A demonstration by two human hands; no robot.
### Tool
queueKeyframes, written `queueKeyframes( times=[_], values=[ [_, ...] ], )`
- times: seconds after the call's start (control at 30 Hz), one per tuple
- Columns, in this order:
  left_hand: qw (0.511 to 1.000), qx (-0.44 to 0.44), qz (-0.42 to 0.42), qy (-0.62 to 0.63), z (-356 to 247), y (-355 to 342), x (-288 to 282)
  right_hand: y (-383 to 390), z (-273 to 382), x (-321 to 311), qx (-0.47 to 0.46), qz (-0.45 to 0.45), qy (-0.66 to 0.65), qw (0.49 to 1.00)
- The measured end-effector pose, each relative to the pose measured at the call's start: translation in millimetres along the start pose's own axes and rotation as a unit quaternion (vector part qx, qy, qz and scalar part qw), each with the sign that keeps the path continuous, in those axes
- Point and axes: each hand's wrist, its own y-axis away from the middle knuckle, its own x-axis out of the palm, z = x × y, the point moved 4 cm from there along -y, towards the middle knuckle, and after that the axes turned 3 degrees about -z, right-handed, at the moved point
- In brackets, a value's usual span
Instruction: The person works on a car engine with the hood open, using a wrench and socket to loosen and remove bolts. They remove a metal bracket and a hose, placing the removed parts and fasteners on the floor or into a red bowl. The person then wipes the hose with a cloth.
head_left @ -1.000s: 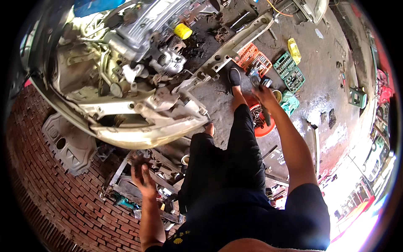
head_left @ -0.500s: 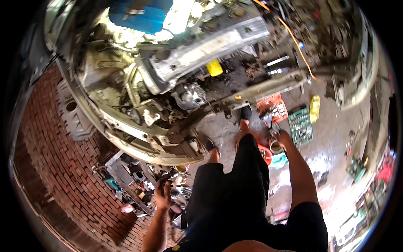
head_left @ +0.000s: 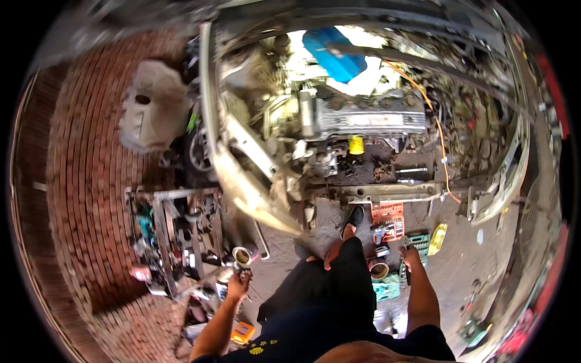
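My left hand (head_left: 239,284) is curled below a pale round can (head_left: 242,256) beside a crowded pile of parts; its fingers are closed on something I cannot make out. In my right hand (head_left: 409,259) is a grey metal tool with a dark handle, held above the floor near an open green socket case (head_left: 417,242). An open orange tool case (head_left: 387,209) and a drill (head_left: 381,232) lie just past my feet. A round container (head_left: 378,270) and a teal item (head_left: 387,290) sit left of that hand.
An opened car front (head_left: 369,120) with blue sheet (head_left: 333,54), yellow cylinder (head_left: 356,145) and orange cord (head_left: 437,124) spans ahead. A crossmember (head_left: 381,191) borders my feet. A grey moulded cover (head_left: 151,106) lies on brick paving (head_left: 85,181) at left. A yellow case (head_left: 437,239) lies right.
The view has swung, bringing the whole engine bay upright and centred ahead, with more floor at left. My feet and both hands sit lower in view; my right hand still grips the tool.
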Motion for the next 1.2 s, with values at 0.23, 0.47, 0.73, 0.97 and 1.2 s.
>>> queueKeyframes(
  times=[0.23,0.47,0.73,0.97,1.2],
  values=[
    [0.994,0.014,-0.1,0.039,84,33,-53,60,72,25,-0.048,0.061,0.005,0.997],
    [0.945,-0.104,-0.182,0.253,266,176,-51,179,151,116,-0.17,0.083,0.314,0.93],
    [0.915,-0.192,-0.21,0.286,353,196,-68,382,278,256,-0.504,0.199,0.402,0.738],
    [0.833,-0.152,-0.263,0.463,346,112,-114,560,372,364,-0.491,0.243,0.323,0.772],
    [0.809,-0.232,-0.286,0.458,380,106,-97,563,421,501,-0.521,0.269,0.418,0.694]
  ],
)
